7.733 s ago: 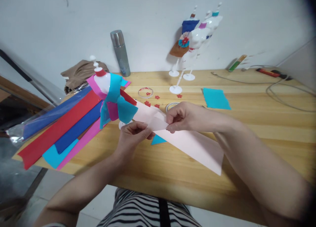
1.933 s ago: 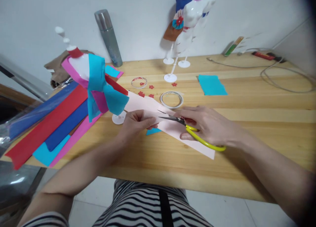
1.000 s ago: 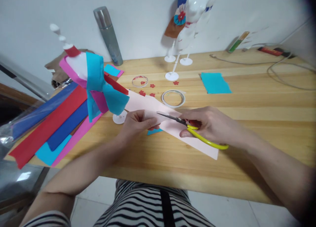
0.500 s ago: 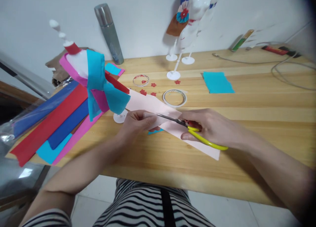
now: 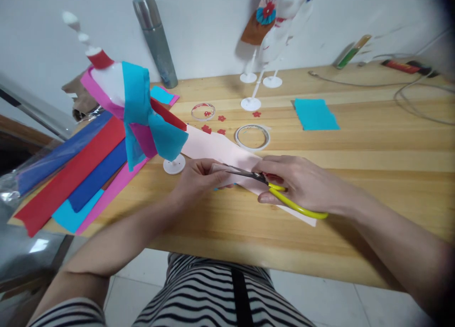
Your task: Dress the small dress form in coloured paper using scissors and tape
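My left hand (image 5: pixel 201 177) pinches a small piece of pale pink crepe paper (image 5: pixel 222 174) between thumb and fingers. In my right hand (image 5: pixel 298 182) is a pair of scissors (image 5: pixel 293 204) with yellow handles and dark blades, which lie across the small piece near my left fingertips. Beneath both hands a long pale pink strip (image 5: pixel 216 147) lies slantwise on the wooden table (image 5: pixel 373 185). A small white mannequin (image 5: pixel 113 87) dressed in turquoise, magenta and red paper stands to the left of my left hand, its round base close to my wrist.
Several red paper flowers (image 5: pixel 206 128) and two tape rolls, one of them a larger white roll (image 5: pixel 252 137), lie beyond the strip. Coloured paper strips (image 5: pixel 78 170) cover the left side. A flask (image 5: pixel 156 42), more mannequins (image 5: pixel 284 19), a turquoise sheet (image 5: pixel 316 114) and a cable (image 5: pixel 355 84) are farther back.
The scissor blades have closed further over the small pink piece, and the handles have come closer together. Both hands stay in nearly the same place; the view has shifted slightly.
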